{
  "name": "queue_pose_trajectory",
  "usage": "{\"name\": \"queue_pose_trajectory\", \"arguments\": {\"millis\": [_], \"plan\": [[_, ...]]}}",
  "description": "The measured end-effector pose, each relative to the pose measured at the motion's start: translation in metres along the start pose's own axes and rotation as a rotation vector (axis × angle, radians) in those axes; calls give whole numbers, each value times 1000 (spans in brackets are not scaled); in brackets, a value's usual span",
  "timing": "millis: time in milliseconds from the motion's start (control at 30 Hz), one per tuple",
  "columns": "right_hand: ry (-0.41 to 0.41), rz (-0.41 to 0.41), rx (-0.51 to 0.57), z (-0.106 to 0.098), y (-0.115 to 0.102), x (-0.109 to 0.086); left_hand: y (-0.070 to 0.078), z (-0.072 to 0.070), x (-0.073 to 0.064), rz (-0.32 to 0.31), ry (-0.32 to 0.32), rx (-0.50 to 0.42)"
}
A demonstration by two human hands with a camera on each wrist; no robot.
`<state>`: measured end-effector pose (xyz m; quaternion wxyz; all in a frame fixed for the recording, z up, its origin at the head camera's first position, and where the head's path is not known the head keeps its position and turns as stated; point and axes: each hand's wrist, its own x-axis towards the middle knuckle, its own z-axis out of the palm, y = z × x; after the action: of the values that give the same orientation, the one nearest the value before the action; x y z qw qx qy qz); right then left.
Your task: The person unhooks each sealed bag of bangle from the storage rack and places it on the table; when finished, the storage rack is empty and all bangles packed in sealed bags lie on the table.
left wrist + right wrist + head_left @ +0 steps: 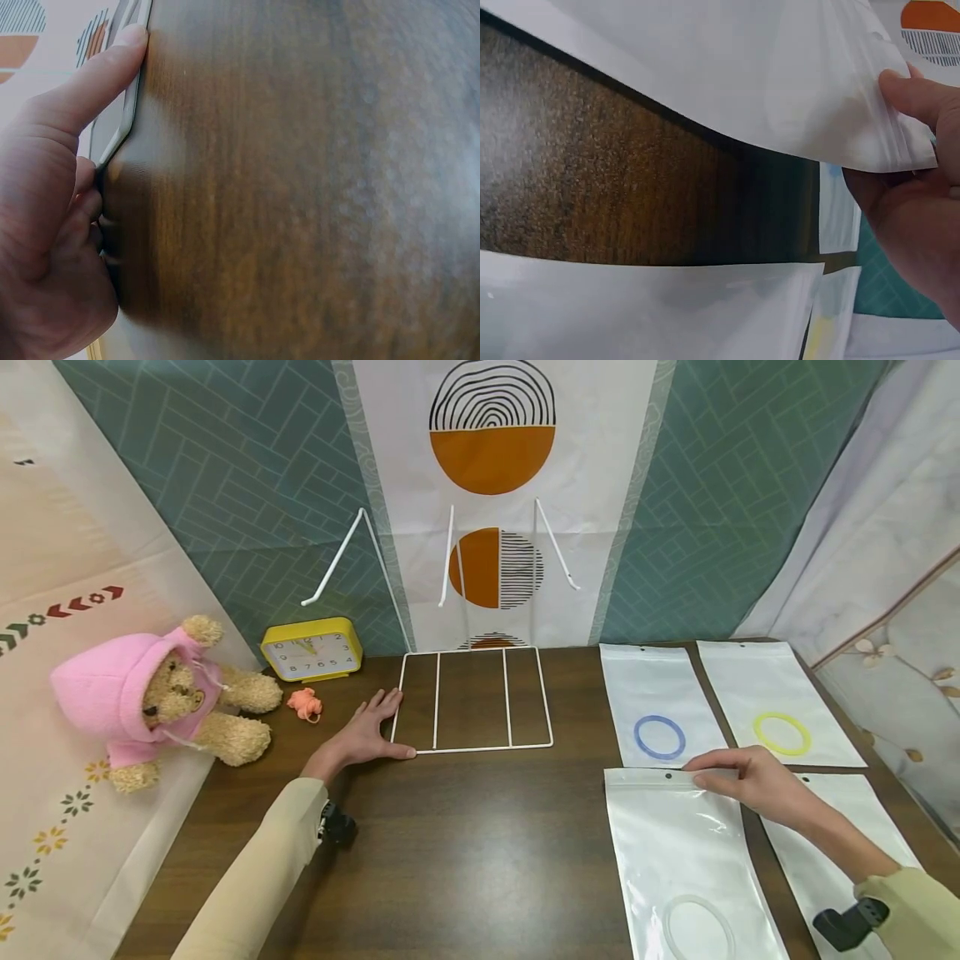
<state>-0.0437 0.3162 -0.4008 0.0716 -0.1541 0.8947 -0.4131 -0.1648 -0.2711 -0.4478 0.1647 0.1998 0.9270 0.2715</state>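
My left hand (363,732) lies at the left front corner of a white wire display rack (491,748), fingers spread along its side and thumb on the front wire. In the left wrist view the thumb (105,75) touches that wire. My right hand (765,783) pinches the top edge of a white zip bag (675,852) between thumb and fingers. This bag has a pale ring (699,927) showing near its lower part. Seen from the right wrist, the held bag's top (840,112) is lifted off the table.
Behind lie a bag with a blue ring (660,737) and one with a yellow ring (782,733). Another white bag (840,827) is partly under my right forearm. At left are a yellow clock (311,649), a small orange figure (304,703) and a pink-hooded teddy bear (172,693).
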Motion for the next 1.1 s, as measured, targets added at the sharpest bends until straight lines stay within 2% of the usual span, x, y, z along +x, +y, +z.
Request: {"name": "queue_pose_trajectory", "arguments": {"millis": [267,567,867,1100], "plan": [[72,-48,-107,8,5,3,2,-1,-1,0,3,-2],[161,-187,-229,20,9,4,1,-1,-1,2,3,3],[174,-271,-329,25,9,7,1,-1,-2,2,6,-7],[161,-305,-343,25,8,7,1,0,-1,6,8,-2]]}}
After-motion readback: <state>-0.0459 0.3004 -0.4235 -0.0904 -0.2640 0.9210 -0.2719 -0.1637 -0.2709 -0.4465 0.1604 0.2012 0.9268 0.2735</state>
